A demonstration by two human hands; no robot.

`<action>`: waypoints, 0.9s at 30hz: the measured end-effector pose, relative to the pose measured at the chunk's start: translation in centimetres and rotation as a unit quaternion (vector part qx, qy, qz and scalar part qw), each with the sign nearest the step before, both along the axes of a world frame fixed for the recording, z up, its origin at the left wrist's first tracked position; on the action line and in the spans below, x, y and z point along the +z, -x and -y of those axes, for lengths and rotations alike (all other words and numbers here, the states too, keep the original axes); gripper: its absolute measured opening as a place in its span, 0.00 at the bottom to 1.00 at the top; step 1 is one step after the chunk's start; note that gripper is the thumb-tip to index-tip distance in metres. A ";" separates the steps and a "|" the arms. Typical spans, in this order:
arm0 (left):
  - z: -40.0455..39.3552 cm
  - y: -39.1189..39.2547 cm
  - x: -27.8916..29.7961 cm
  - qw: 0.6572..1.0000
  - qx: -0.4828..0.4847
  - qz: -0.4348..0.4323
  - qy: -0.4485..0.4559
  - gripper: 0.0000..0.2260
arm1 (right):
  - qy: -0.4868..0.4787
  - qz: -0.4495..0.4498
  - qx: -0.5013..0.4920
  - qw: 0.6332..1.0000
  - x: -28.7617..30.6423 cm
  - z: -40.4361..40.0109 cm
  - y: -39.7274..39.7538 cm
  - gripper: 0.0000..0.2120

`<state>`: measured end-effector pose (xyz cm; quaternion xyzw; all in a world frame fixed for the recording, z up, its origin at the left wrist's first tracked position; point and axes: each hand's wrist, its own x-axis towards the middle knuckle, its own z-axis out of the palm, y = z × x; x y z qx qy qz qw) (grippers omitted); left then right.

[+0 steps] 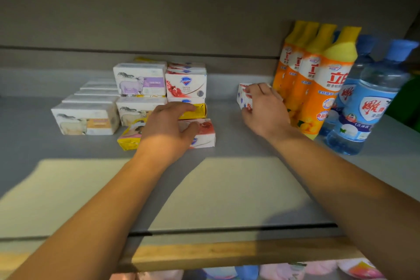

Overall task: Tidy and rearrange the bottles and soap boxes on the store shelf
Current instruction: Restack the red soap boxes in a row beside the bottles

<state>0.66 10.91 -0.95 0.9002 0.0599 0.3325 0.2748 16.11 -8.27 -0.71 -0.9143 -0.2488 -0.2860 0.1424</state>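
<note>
Two hands reach onto the grey shelf [227, 143] among soap boxes and bottles. The right hand [264, 109] grips a small white soap box with red print [244, 96], its fingers curled over the top edge and the thumb under the near lower edge; the box stands upright just beside the row of orange bottles with yellow caps [318, 88]. To the right of those stand blue-capped clear bottles [366, 107], touching the orange ones.

The left hand [168, 129] lies over a white and red soap box [204, 132] lying flat near the front, the thumb resting on its top, while the fingertips touch a yellow box [197, 111] behind it. A yellow and pink box [128, 137] lies tilted just left of that wrist.

Behind are stacked boxes: sheep-printed white boxes [141, 80] two high, and beside them white boxes with a blue shield logo [186, 83]. Farther left, a row of white boxes [86, 118] runs toward the back wall.

Light falls in a pale patch on the shelf's front part, bordered by a wooden edge [227, 254]. Blurred products show on the level below.
</note>
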 end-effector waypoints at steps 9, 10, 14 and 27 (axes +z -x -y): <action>-5.3 3.7 2.2 0.986 0.047 -0.158 -0.020 0.23 | -0.089 -0.142 0.188 0.968 -0.1 -4.8 8.0 0.13; -6.1 4.2 1.7 0.982 0.036 -0.184 -0.029 0.26 | -0.097 -0.150 0.186 0.966 -0.4 -5.1 8.3 0.13; -7.6 4.7 -0.7 0.986 0.001 -0.160 -0.053 0.29 | -0.128 -0.163 0.181 0.961 -1.5 -5.2 8.8 0.13; -7.3 5.6 -0.5 0.937 -0.046 0.058 0.342 0.10 | -0.261 -0.155 0.232 0.924 -0.4 -4.8 10.0 0.11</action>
